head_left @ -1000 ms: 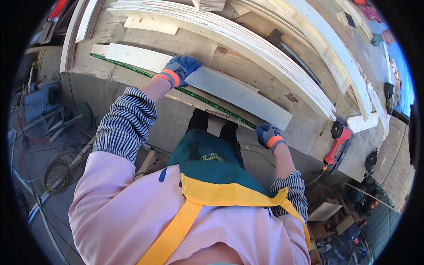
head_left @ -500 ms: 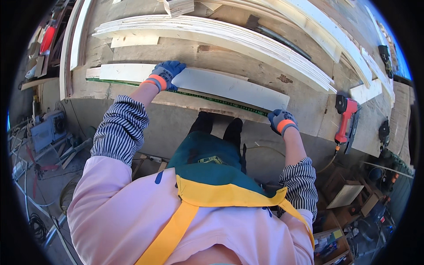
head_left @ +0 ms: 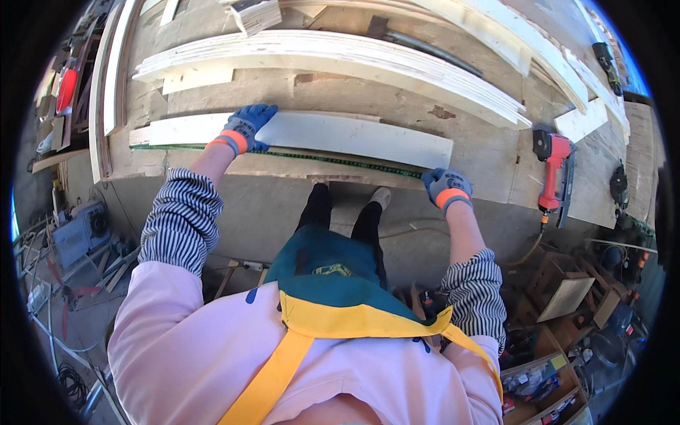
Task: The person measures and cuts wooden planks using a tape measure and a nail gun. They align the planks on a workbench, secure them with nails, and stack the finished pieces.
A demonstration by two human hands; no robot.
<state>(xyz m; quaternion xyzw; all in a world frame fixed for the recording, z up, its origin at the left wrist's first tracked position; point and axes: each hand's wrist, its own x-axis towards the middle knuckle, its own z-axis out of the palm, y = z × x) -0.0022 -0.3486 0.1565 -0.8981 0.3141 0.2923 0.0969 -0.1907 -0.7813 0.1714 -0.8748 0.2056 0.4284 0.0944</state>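
Note:
A long white board (head_left: 354,136) lies along the near edge of the wooden worktable, over a slightly longer pale strip of wood (head_left: 139,137). A narrow green measuring tape (head_left: 333,159) with dark marks runs along its near edge. My left hand (head_left: 248,127), in a blue-grey glove with an orange cuff, is closed over the board left of its middle, thumb at the near edge. My right hand (head_left: 445,184), gloved alike, is closed at the tape's right end, by the board's right corner. Its fingertips are partly hidden.
Behind the board lies a stack of long white boards (head_left: 333,60), with a hammer (head_left: 418,46) beyond. A red nail gun (head_left: 552,170) with a hose rests at the right. More boards (head_left: 117,78) line the left side. Open boxes of tools (head_left: 542,375) stand lower right.
The view has shifted slightly, and my right shoe now shows below the table edge. Both hands keep nearly the same places on the board and tape.

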